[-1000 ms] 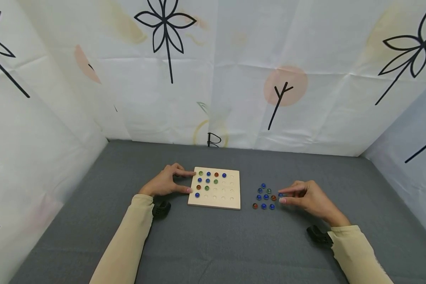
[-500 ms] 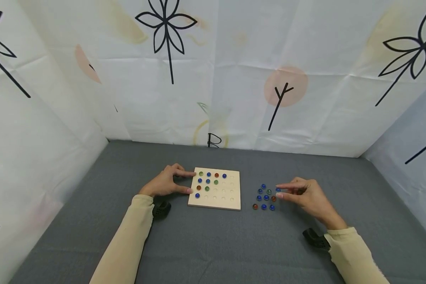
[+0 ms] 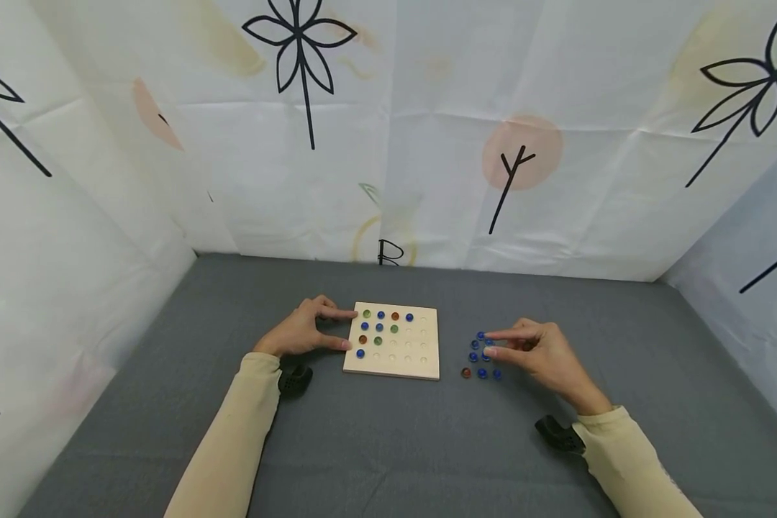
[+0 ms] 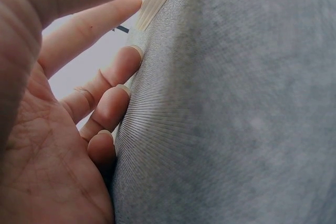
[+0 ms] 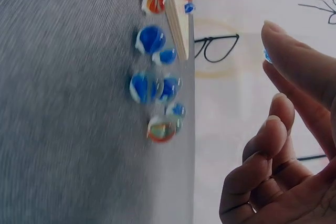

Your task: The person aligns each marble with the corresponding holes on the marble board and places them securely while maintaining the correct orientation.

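Observation:
My right hand (image 3: 540,356) is raised over a loose group of glass marbles (image 3: 482,373). Between its thumb and forefinger it pinches a blue marble (image 5: 267,54), mostly covered by the fingertips in the right wrist view. A pale wooden board (image 3: 406,363) with rows of round hollows lies to the left of the group. Green, blue and red-brown marbles sit in its upper left hollows. At the board's left edge my left hand (image 3: 307,329) rests with forefinger and thumb spread, both tips touching the wood. The left wrist view shows its forefinger (image 4: 94,32) against the board's side.
Grey cloth (image 3: 375,439) covers the table. On it lie several blue marbles and a red-brown marble (image 3: 466,373) near the board's right side. A white printed curtain (image 3: 440,144) closes off the back and both sides. Each wrist wears a black camera (image 3: 560,434).
My right hand has moved left with the blue marble, from the right side of the loose marbles to above them. The left hand and the board have stayed in place.

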